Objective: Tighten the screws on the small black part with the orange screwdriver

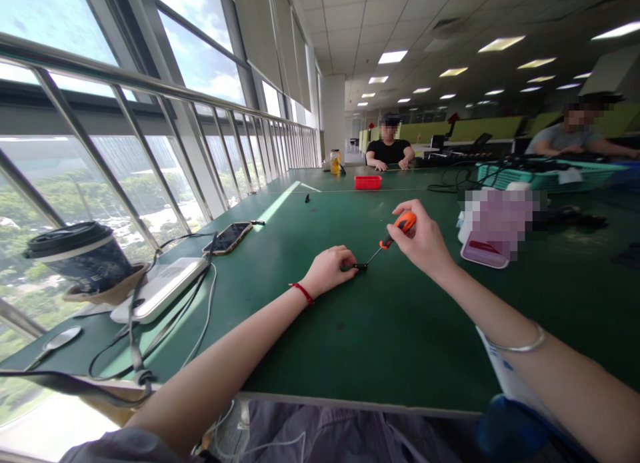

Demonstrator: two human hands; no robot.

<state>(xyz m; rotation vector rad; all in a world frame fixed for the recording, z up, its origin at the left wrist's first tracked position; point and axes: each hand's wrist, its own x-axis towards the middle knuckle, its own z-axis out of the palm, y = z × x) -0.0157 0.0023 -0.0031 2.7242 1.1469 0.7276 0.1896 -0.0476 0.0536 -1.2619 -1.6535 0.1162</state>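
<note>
The small black part (pixel 361 266) lies on the green table (pixel 380 336), near the middle of the near half and straight ahead of the person. The part is too small to tell its shape. The left hand (pixel 330 268) lies at 9 o'clock of the part, curled nearly closed, knuckles up, with its fingertips pinched on the part and pressing it to the table top. The screwdriver (pixel 386 242) meets the part with its tip. Its long axis runs from the part toward 2 o'clock, with the thin shaft low and the orange handle raised, so the tool is tilted and not upright. The right hand (pixel 425 240) sits at the 2 o'clock end, with its fingers wrapped closed around the handle. The left hand is therefore the nearer one to the part, touching it, while the right hand reaches it only through the tool. A red cord (pixel 303 293) circles the left wrist. A pink-and-white box (pixel 487 250) stands near the right hand, at 3 o'clock of the part. A phone (pixel 229 237) lies well apart at 10 o'clock, and a red tray (pixel 368 182) lies well apart at 12 o'clock. Two other people sit at the far end of the table, their hands well apart from the part.
</note>
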